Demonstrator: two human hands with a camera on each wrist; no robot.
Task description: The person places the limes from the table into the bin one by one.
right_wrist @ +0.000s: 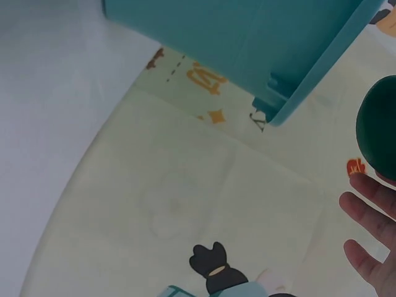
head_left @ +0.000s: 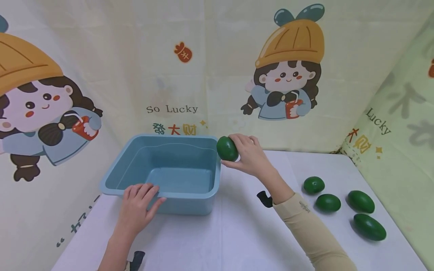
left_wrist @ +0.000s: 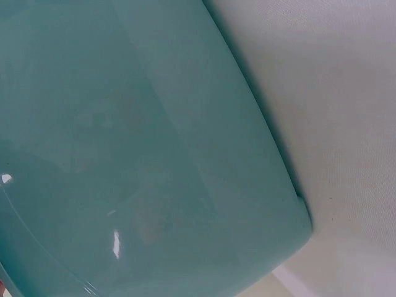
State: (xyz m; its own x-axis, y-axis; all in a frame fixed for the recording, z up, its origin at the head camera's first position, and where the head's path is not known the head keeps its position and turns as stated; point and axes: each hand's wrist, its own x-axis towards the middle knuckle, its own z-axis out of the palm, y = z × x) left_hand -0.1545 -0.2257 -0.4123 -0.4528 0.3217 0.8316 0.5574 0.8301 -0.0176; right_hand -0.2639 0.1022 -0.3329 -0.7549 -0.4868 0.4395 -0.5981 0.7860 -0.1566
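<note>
In the head view, my right hand [head_left: 249, 154] holds a smooth, dark green, avocado-like fruit [head_left: 227, 149] beside the basin's far right corner. The thumb is below it and the fingers are on top. The right wrist view shows this fruit [right_wrist: 378, 129] cut off at the right edge, with several fingertips [right_wrist: 365, 213] below it. A blue-grey rectangular plastic basin [head_left: 184, 205] stands on the table, its visible floor bare. My left hand [head_left: 137, 209] grips its near rim at the left, fingers bent over the edge. Basin wall [left_wrist: 136, 136] fills most of the left wrist view.
Several more dark green fruits lie at the table's right: two rounder ones [head_left: 314, 185] and two longer ones [head_left: 369, 227]. A printed cloth [head_left: 217, 75] hangs behind the white table [head_left: 244, 233]. Dark straps [head_left: 265, 199] are seen by both wrists.
</note>
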